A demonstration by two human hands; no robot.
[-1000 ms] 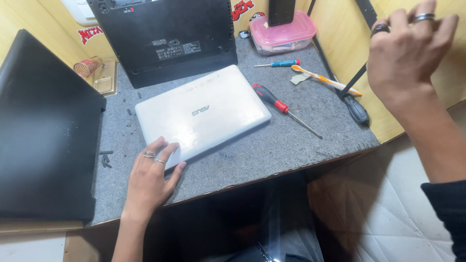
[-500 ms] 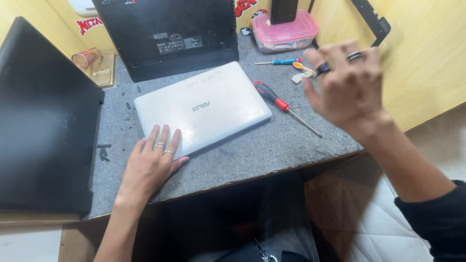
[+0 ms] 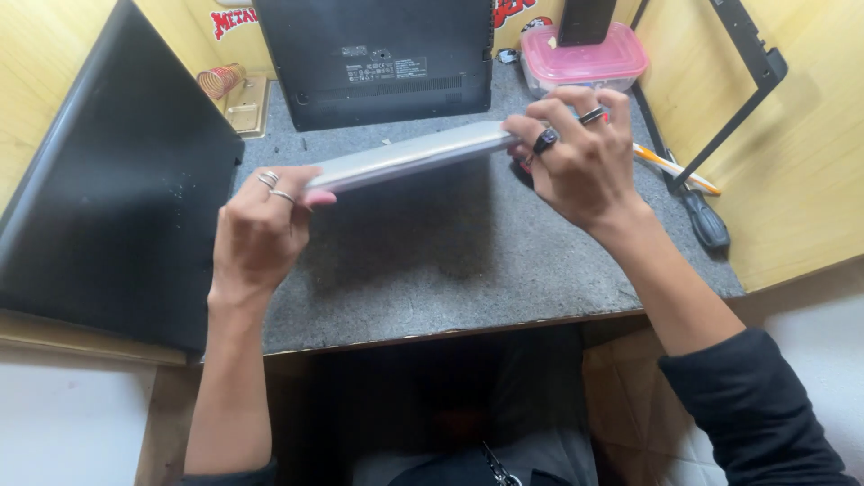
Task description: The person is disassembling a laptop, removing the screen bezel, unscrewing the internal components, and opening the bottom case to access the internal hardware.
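Gripping silver laptop [image 3: 409,155] edge-on above grey mat [image 3: 468,270] | left hand [image 3: 261,225] near end | right hand [image 3: 576,162] far end

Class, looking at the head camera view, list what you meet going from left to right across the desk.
Large black panel → left hand → white laptop → right hand → black-handled screwdriver.

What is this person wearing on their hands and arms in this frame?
The left hand has two thin silver-coloured rings on its fingers, and a dark sleeve edge shows only near the elbow. The right hand wears a wide dark ring and a second dark band with a lighter edge. A black long sleeve, pushed up, leaves the right forearm bare.
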